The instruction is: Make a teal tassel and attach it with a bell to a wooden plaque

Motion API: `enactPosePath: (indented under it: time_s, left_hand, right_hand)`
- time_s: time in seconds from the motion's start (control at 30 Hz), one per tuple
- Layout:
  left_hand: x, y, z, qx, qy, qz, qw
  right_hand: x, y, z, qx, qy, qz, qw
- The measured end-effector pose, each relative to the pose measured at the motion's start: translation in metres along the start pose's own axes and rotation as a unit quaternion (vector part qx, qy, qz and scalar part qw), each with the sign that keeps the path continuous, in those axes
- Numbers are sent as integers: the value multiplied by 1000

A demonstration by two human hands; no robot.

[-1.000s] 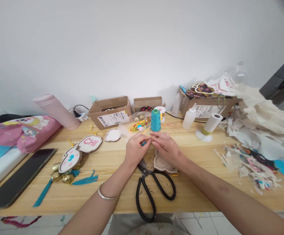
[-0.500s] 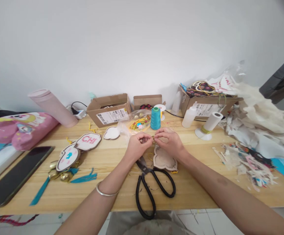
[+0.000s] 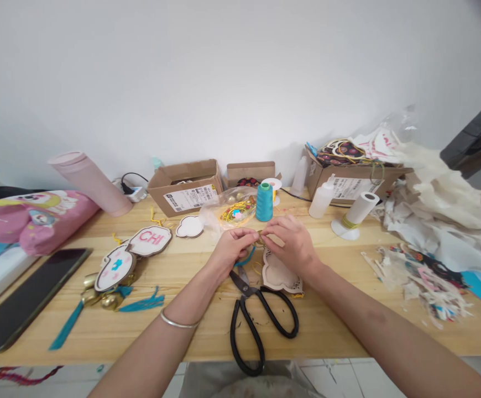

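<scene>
Over the middle of the table, my left hand (image 3: 231,250) and my right hand (image 3: 294,244) meet fingertip to fingertip. Both pinch a small brass-coloured piece (image 3: 260,240), mostly covered by the fingers; its kind is unclear. A strand of teal thread (image 3: 247,257) hangs below my left fingers. Partly under my right hand lies a cloud-shaped wooden plaque (image 3: 281,272) with a scalloped edge and a yellow cord at its lower corner. Black-handled scissors (image 3: 245,289) lie between my forearms, blades toward my left hand. A teal thread cone (image 3: 264,202) stands just behind the hands.
Left are painted plaques (image 3: 150,240) with brass bells (image 3: 110,300) and teal tassels, a phone (image 3: 31,298) and a pink tumbler (image 3: 91,182). Cardboard boxes (image 3: 184,188) line the wall. White bottles (image 3: 322,198), a cord spool (image 3: 356,213) and fabric scraps (image 3: 425,287) are right.
The teal strand now shows below my left hand. My left fingers have straightened slightly, and my right hand has tilted a little while both keep pinching the brass-coloured piece.
</scene>
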State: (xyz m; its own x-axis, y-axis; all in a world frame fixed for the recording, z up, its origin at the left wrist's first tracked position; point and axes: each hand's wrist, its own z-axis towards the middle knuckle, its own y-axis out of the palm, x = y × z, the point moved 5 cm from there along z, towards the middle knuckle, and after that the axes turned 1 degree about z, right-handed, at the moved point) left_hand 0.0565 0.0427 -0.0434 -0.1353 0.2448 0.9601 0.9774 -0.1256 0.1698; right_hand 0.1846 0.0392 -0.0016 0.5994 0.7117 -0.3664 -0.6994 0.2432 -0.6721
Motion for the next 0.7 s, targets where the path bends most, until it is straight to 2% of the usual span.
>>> enactPosePath:
  time_s: [0.1,0.27,0.4,0.57,0.63,0.7]
  left_hand:
    - [2,2,0,-7,9,-6,1000]
    - [2,3,-1,-25,24,18,999]
    - [2,1,-1,-11,27,44,999]
    - [2,2,-1,0,34,63,997]
    - [3,2,-1,11,34,73,997]
    - [4,2,0,23,38,86,995]
  right_hand:
    - [-3,-2,1,-9,-19,-30,999]
    - [1,-1,1,3,-1,-13,1000]
    - [3,-1,-1,8,8,1,1000]
    - [-3,-2,0,-1,-16,-55,998]
    - [-2,-3,1,2,0,-52,999]
    - [2,-3,1,14,41,-1,999]
